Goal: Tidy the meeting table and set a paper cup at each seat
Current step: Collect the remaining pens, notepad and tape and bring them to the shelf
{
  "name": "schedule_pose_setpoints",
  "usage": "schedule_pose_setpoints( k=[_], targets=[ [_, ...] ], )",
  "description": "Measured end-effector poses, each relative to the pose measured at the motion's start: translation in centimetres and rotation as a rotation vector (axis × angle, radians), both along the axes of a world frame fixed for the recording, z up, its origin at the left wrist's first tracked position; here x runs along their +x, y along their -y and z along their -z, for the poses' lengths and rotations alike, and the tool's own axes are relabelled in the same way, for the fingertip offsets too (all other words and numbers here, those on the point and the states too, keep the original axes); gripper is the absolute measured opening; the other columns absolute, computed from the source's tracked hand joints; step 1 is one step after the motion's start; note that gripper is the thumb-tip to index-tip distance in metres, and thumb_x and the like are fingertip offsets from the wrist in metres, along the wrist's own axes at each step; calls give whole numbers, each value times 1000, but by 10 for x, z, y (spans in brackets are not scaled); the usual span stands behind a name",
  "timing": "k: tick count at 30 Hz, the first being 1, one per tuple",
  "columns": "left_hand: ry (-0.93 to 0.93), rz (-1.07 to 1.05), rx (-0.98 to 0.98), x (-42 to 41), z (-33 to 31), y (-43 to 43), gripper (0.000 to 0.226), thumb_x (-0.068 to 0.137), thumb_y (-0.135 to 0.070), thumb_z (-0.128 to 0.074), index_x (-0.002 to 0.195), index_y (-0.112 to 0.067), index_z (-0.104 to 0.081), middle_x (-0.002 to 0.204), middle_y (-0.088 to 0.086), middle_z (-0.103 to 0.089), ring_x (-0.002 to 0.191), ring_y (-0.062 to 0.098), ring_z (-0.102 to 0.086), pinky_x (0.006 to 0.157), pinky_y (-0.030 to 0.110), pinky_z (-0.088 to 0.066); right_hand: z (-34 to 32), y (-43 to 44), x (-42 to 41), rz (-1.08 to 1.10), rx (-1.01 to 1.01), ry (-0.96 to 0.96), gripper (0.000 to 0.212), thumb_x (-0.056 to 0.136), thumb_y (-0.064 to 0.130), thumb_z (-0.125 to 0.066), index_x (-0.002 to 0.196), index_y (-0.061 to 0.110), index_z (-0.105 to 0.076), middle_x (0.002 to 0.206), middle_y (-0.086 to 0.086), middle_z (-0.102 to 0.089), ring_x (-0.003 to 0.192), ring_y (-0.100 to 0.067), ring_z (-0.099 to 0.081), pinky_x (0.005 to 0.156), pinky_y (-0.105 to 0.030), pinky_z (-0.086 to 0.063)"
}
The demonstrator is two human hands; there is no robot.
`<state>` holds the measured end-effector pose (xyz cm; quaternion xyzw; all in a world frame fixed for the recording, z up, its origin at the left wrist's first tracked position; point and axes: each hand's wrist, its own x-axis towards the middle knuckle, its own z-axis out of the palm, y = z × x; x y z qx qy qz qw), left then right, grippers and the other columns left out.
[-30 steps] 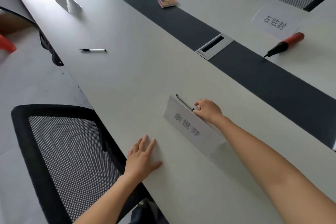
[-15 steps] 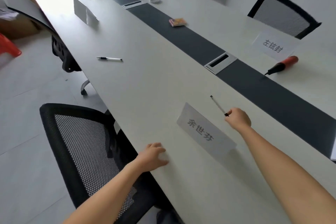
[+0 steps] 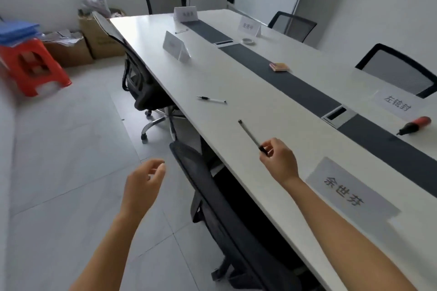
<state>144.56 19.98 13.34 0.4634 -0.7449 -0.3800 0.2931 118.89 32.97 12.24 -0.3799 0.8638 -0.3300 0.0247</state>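
Observation:
My right hand (image 3: pixel 279 160) pinches the lower end of a thin black pen (image 3: pixel 248 132), which points up and away above the long white meeting table (image 3: pixel 236 82). My left hand (image 3: pixel 144 184) hangs open over the floor, left of the table edge, holding nothing. A second pen (image 3: pixel 211 99) lies loose on the table ahead. A name card (image 3: pixel 350 191) lies just right of my right wrist. Other name cards (image 3: pixel 176 46) stand further along. No paper cups are in view.
A red-and-black marker-like object (image 3: pixel 413 125), a small pad (image 3: pixel 279 66) and a tape roll (image 3: pixel 248 41) sit on the table. Black mesh chairs (image 3: pixel 212 196) line the near edge. A red stool (image 3: pixel 30 66) and cardboard boxes (image 3: pixel 99 35) stand at the far left.
My right hand lifted the pen from behind the name card and carried it left. My left hand left the table edge and now hangs open over the floor. The view swung toward the far end.

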Motion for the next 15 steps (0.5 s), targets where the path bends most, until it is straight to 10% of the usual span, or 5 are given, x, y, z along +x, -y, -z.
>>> schedule_pose_setpoints(
  k=[15],
  targets=[
    [4, -263, 148, 129, 48, 107, 19, 90, -8, -50, 100, 0, -65, 99, 16, -68, 85, 20, -55, 73, 28, -36, 34, 142, 83, -2, 95, -9, 12, 82, 7, -57, 93, 5, -58, 91, -9, -61, 79, -21, -52, 61, -27, -36]
  ],
)
